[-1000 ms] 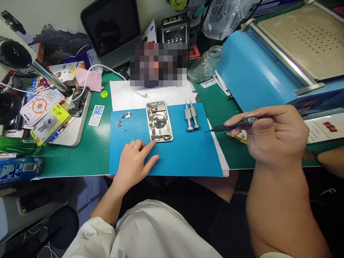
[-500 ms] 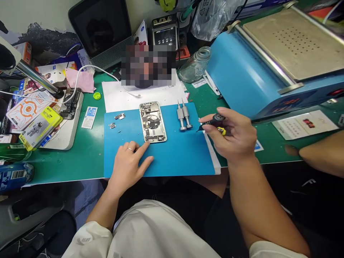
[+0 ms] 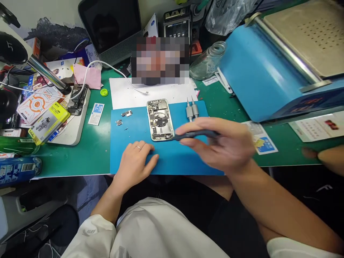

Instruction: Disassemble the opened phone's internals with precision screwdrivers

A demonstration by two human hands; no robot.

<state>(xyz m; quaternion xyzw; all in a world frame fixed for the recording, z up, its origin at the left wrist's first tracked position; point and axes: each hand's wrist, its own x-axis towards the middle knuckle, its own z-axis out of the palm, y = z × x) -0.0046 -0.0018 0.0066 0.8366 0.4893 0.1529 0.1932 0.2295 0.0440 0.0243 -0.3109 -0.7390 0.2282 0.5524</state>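
We're seemingly aligning a slim black tool (image 3: pixel 195 134) — right hand (image 3: pixel 224 143) gripping, left hand (image 3: pixel 137 160) loose — at an opened silver-framed phone (image 3: pixel 161 120), next needing steadiness.

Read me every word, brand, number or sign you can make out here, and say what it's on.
"BATTERY", slightly blurred: yellow box.
"F"-like sign: black cloth, far right.
Too small or blurred to read: print on the orange-and-white box, blue-and-white cards, white sleeve, leaflet and blue container.
Nothing legible on the opened phone or dark tool.
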